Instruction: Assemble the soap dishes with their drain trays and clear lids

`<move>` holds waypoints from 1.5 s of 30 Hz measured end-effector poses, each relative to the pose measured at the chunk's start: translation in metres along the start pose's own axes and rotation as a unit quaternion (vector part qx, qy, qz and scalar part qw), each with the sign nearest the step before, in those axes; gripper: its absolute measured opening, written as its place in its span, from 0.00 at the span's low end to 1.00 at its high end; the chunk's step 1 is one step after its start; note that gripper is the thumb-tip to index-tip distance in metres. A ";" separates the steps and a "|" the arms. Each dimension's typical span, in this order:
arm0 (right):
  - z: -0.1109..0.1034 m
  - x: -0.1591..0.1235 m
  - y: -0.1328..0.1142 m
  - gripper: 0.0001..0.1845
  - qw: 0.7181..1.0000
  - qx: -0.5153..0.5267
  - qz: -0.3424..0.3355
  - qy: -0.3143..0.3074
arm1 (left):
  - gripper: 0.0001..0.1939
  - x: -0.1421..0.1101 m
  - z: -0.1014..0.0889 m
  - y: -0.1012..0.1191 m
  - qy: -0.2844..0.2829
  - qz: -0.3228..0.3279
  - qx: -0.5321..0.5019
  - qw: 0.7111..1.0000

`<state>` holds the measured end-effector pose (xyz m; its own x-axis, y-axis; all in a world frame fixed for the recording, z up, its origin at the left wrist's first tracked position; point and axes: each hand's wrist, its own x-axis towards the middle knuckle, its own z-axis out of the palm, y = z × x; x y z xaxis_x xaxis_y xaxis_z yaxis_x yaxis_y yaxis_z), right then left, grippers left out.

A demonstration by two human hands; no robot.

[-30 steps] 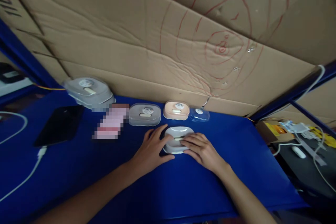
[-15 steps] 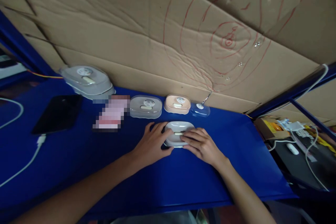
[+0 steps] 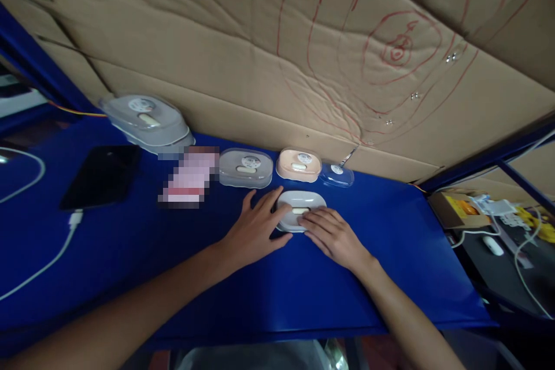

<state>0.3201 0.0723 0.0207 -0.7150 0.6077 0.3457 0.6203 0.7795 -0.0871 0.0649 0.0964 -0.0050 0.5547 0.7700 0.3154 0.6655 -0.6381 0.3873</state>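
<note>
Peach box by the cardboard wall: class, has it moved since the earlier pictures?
No. Judged against the cardboard wall behind it, the peach box keeps its place; the whole camera view has shifted instead.

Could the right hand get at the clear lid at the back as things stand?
Probably yes: the lid lies just beyond the right hand, and no box stands between them. That hand is at the white box, though, so it would likely have to leave that first.

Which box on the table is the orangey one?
The peach box, directly behind the white box and just right of a grey box. Its warm colour sets it apart; the rest look grey, whitish or clear.
</note>
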 end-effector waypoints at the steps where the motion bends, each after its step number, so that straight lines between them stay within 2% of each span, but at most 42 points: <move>1: 0.000 0.000 0.000 0.20 1.000 0.016 0.001 0.002 | 0.23 0.000 0.001 0.000 -0.003 -0.004 -0.001 1.000; 4: 0.002 -0.004 0.010 0.21 0.997 0.072 0.028 0.027 | 0.24 0.000 0.003 -0.002 -0.011 -0.013 -0.014 1.000; 8: 0.008 -0.015 0.043 0.26 0.981 0.038 0.173 0.085 | 0.22 0.001 0.000 -0.004 -0.025 -0.019 -0.053 0.998; 10: 0.014 -0.021 0.060 0.31 0.969 -0.010 0.237 0.073 | 0.23 0.002 -0.004 -0.004 -0.034 -0.029 -0.082 0.996; 13: 0.018 -0.027 0.074 0.33 0.959 -0.045 0.276 0.040 | 0.26 0.004 -0.009 -0.002 -0.014 -0.064 -0.137 0.988; 17: 0.011 -0.029 0.072 0.27 0.959 -0.062 0.273 0.049 | 0.30 0.007 -0.009 -0.006 0.050 -0.099 -0.266 0.958; 19: 0.006 -0.032 0.071 0.31 0.958 -0.080 0.269 0.054 | 0.31 0.009 -0.005 -0.009 0.068 -0.117 -0.348 0.928; 22: 0.004 -0.040 0.077 0.41 0.954 -0.089 0.285 0.028 | 0.31 0.011 -0.002 -0.012 0.046 -0.154 -0.448 0.879; 25: 0.004 -0.048 0.086 0.39 0.946 -0.073 0.317 0.011 | 0.32 0.013 -0.003 -0.011 0.007 -0.184 -0.508 0.841; 28: 0.002 -0.048 0.089 0.32 0.939 -0.068 0.334 0.037 | 0.33 0.014 -0.007 -0.009 -0.009 -0.199 -0.527 0.826; 33: -0.005 -0.040 0.080 0.32 0.939 -0.008 0.337 0.073 | 0.36 0.013 -0.011 -0.008 -0.020 -0.219 -0.536 0.815; 37: -0.012 -0.036 0.075 0.28 0.918 0.097 0.347 0.167 | 0.40 0.014 -0.015 -0.007 -0.035 -0.236 -0.572 0.784; 40: -0.018 -0.031 0.061 0.24 0.925 0.146 0.299 0.183 | 0.45 0.014 -0.016 -0.005 -0.039 -0.225 -0.607 0.761; 45: -0.015 -0.017 0.025 0.28 0.968 0.140 0.181 0.107 | 0.50 0.013 -0.008 -0.008 -0.046 -0.198 -0.624 0.755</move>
<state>0.3523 0.0797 0.0266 -0.3662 0.8265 0.4275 0.6847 0.5504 -0.4777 0.0629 0.1119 0.0034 0.5069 0.8584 -0.0781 -0.1684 0.1875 0.9677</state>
